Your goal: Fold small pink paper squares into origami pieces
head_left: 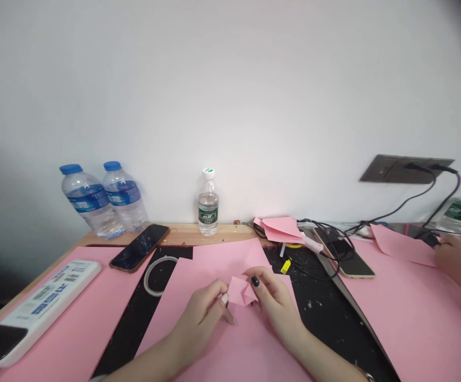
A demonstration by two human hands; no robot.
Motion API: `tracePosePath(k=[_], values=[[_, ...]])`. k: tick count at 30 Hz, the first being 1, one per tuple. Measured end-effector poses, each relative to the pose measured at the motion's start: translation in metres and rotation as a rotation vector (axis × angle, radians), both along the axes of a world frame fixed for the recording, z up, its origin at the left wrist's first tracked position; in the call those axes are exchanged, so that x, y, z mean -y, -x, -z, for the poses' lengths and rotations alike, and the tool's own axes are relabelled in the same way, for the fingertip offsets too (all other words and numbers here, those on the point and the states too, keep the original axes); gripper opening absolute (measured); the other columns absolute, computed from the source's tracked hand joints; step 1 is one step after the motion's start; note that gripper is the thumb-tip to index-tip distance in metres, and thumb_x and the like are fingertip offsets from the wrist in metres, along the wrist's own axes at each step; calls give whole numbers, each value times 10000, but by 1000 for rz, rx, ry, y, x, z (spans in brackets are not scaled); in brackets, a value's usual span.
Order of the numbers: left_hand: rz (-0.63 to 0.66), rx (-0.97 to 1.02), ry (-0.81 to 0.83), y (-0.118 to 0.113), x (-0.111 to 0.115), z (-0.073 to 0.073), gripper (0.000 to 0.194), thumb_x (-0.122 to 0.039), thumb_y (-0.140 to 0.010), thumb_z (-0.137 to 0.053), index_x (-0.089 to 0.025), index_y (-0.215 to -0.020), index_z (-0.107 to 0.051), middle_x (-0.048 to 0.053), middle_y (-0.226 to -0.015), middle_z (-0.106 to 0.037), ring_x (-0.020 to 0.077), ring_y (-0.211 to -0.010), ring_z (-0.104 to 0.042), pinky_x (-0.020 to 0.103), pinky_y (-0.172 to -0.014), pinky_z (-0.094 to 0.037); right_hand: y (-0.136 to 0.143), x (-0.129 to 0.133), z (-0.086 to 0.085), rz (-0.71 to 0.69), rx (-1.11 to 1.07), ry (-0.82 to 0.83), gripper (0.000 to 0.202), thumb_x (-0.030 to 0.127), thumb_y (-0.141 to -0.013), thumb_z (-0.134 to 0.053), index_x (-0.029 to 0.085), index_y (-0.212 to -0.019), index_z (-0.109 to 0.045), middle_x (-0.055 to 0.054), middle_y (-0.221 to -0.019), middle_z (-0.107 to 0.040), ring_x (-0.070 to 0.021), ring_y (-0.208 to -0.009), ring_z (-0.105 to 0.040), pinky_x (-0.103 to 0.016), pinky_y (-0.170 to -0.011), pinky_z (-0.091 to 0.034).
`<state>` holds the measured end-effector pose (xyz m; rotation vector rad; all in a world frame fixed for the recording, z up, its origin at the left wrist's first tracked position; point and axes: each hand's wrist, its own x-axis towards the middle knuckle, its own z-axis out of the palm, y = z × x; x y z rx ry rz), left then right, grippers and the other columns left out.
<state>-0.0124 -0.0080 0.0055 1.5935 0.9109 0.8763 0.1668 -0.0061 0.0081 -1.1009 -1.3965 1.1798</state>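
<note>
A small folded piece of pink paper (238, 292) is held between both hands, over larger pink sheets (226, 254) on the table. My left hand (206, 313) pinches its left edge between thumb and finger. My right hand (276, 302), with a dark thumbnail, grips the right side, where a small pointed fold shows. The fingertips behind the paper are partly hidden.
Two blue-capped bottles (113, 204), a phone (139, 248) and a white device (41, 305) lie left. A tape ring (154, 276) is near. A small bottle (208, 204) stands behind. Right are cables, folded pink paper (281, 229), another phone (345, 252) and another person's hand (459, 262).
</note>
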Motion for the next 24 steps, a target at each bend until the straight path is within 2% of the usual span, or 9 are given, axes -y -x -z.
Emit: tracePosePath(k=[3, 7, 10, 13, 16, 20, 24], values=[[-16, -23, -11, 0, 0, 2, 238, -272, -930, -337, -190, -784, -508, 11, -666, -642, 177, -657, -638, 281, -678, -461, 3, -1, 2, -70, 1, 71, 261, 400, -833, -587, 144, -886, -588, 38, -589, -491, -91, -496, -429, -207, -471, -344], [-57, -20, -2, -2, 0, 6, 220, -267, -920, -352, -204, -750, -476, -8, -619, -623, 166, -597, -621, 262, -621, -465, 6, -5, 7, -40, -46, 144, 286, 407, -766, -660, 152, -740, -533, 81, -491, -443, -58, -402, -380, -184, -403, -297], [-138, -63, -14, -2, -1, 6, 190, -263, -916, -368, -203, -860, -540, -24, -578, -621, 159, -557, -614, 258, -611, -473, 6, -7, 11, -25, -75, 194, 326, 439, -751, -659, 178, -698, -471, 94, -418, -459, -53, -310, -374, -175, -344, -274], [-197, -114, -58, -1, -2, 6, 256, -281, -901, -417, -213, -1065, -601, 5, -710, -694, 165, -633, -650, 267, -674, -503, 7, -5, 12, -10, -75, 207, 341, 452, -748, -656, 194, -693, -440, 78, -399, -509, -82, -298, -459, -177, -333, -320], [-215, -106, -53, -2, -2, 8, 297, -316, -849, -529, -245, -1117, -634, 30, -962, -718, 179, -748, -665, 260, -688, -530, 9, -2, 11, 1, -48, 204, 345, 441, -738, -670, 200, -682, -429, 68, -413, -537, -108, -328, -530, -193, -355, -392], [-199, -108, -109, -4, -2, 13, 299, -299, -840, -550, -256, -1117, -654, 20, -888, -719, 175, -726, -649, 244, -641, -535, 10, 1, 9, 1, -20, 185, 335, 425, -733, -679, 196, -684, -439, 55, -432, -562, -117, -348, -557, -202, -368, -419], [-160, -85, -192, -4, -1, 8, 298, -240, -870, -491, -247, -1125, -644, 27, -887, -691, 170, -762, -627, 245, -677, -525, 9, 0, 7, 10, -60, 173, 311, 423, -747, -668, 186, -712, -468, 41, -440, -579, -118, -367, -558, -208, -390, -425]])
